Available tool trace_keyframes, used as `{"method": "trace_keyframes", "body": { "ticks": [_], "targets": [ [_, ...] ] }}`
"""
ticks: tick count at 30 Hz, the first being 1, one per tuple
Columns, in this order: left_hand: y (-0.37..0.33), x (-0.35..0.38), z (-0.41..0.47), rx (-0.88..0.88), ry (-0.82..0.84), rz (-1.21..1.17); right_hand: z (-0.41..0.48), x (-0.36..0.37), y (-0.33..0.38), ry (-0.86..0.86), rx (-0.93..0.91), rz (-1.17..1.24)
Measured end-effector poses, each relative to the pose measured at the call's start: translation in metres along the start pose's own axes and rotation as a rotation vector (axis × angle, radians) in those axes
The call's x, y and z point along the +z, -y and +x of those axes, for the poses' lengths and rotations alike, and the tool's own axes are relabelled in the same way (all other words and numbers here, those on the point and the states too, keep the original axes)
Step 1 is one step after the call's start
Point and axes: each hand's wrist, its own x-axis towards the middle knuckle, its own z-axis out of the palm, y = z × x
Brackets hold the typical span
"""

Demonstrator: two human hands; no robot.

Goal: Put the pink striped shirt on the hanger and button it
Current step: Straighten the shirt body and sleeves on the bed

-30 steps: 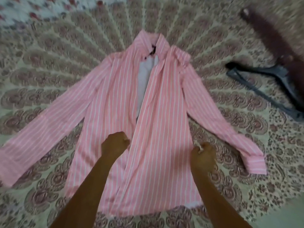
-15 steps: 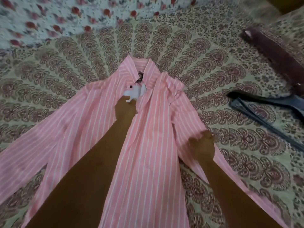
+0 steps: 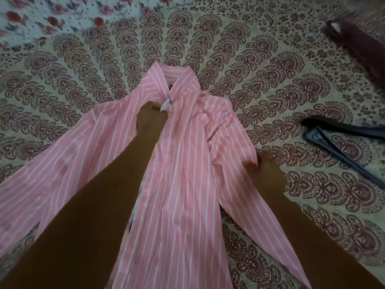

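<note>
The pink striped shirt (image 3: 183, 167) lies face up on the patterned bedspread, collar pointing away from me, sleeves spread to both sides. My left hand (image 3: 151, 118) grips the left front edge just below the collar, where a bit of white lining shows. My right hand (image 3: 263, 174) is curled on the shirt's right side near the armpit, holding the fabric there. The dark hanger (image 3: 341, 140) lies on the bedspread to the right, apart from the shirt and partly cut off by the frame edge.
The patterned bedspread (image 3: 250, 65) covers the whole surface. A dark maroon object (image 3: 362, 49) lies at the upper right. A white cloth with red flowers (image 3: 52, 19) is at the upper left.
My left hand went from the shirt's lower front up to just below the collar. My right hand moved up the right side. The front gap is nearly closed; the view is closer.
</note>
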Motion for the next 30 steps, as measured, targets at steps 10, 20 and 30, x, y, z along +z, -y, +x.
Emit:
{"method": "trace_keyframes", "body": {
  "ticks": [10,20,30],
  "targets": [
    [-0.036,0.034,0.008,0.239,0.116,0.411,0.017,-0.041,0.007,-0.477,0.257,0.265],
    [-0.031,-0.014,0.049,-0.018,-0.013,-0.009,0.063,-0.083,-0.034,-0.582,0.267,0.182],
    [0.002,0.011,0.01,0.204,0.111,0.322,0.076,-0.02,0.029,-0.209,-0.127,-0.072]
  ]
}}
